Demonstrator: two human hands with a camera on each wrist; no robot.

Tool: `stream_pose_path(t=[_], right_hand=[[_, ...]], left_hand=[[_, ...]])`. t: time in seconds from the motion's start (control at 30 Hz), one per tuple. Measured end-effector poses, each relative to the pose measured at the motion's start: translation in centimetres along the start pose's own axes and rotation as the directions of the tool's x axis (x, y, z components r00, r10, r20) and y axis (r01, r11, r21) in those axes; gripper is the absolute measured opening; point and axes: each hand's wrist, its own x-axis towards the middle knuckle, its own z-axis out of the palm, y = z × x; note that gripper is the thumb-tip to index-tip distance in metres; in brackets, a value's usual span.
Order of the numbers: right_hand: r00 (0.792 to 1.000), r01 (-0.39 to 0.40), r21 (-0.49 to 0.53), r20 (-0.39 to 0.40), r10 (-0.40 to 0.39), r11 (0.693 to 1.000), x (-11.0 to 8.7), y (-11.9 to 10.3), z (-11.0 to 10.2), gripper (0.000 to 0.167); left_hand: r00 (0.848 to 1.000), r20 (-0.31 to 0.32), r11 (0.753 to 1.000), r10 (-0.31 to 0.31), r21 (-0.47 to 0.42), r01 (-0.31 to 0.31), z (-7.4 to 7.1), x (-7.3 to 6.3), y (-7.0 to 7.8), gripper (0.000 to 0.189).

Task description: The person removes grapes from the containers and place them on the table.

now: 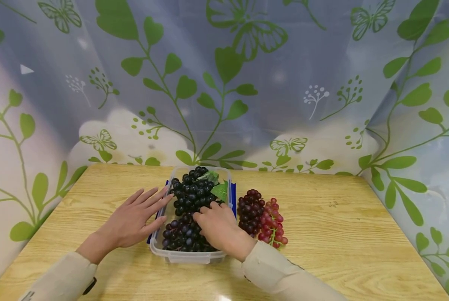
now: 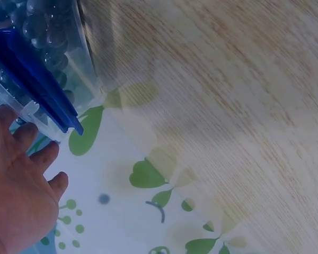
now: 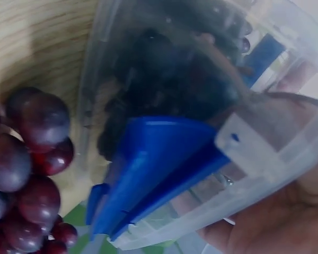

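Note:
A clear plastic food container with blue side clips stands on the table, two bunches of dark grapes inside. The far bunch is black with green leaves; the near bunch has a bluish tint. My left hand lies along the container's left side, its straight, spread fingers at the rim. Over the right rim reaches my right hand, fingers curled onto the near bunch; its fingertips are partly hidden. A blue clip hangs folded out on the container wall in the right wrist view.
Right of the container lie a dark red grape bunch and a pinkish-red bunch with a green stem, side by side on the wooden table. A curtain with leaves and butterflies closes off the table's back and sides.

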Motion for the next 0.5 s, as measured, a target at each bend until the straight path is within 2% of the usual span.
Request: stream_pose_path(t=[0.2, 0.27, 0.33, 0.5], right_hand=[[0.992, -0.006, -0.024, 0.123, 0.009, 1.000, 0.35, -0.34, -0.80, 0.024], [0.988, -0.014, -0.035, 0.156, 0.020, 0.999, 0.58, -0.47, -0.89, 0.027], [0.986, -0.020, -0.041, 0.162, 0.026, 0.999, 0.77, -0.58, -0.82, 0.031], [0.993, -0.040, -0.017, 0.113, 0.042, 0.999, 0.92, -0.72, -0.29, 0.038]], left_hand=[[1.000, 0.006, 1.000, -0.003, -0.004, 0.003, -0.16, -0.07, 0.01, 0.058], [1.000, 0.012, 1.000, -0.004, -0.008, 0.005, -0.17, -0.03, 0.07, 0.058], [1.000, 0.017, 1.000, -0.006, -0.009, 0.006, -0.14, 0.01, 0.12, 0.058], [1.000, 0.026, 1.000, -0.013, -0.013, 0.014, 0.00, -0.05, 0.19, 0.058]])
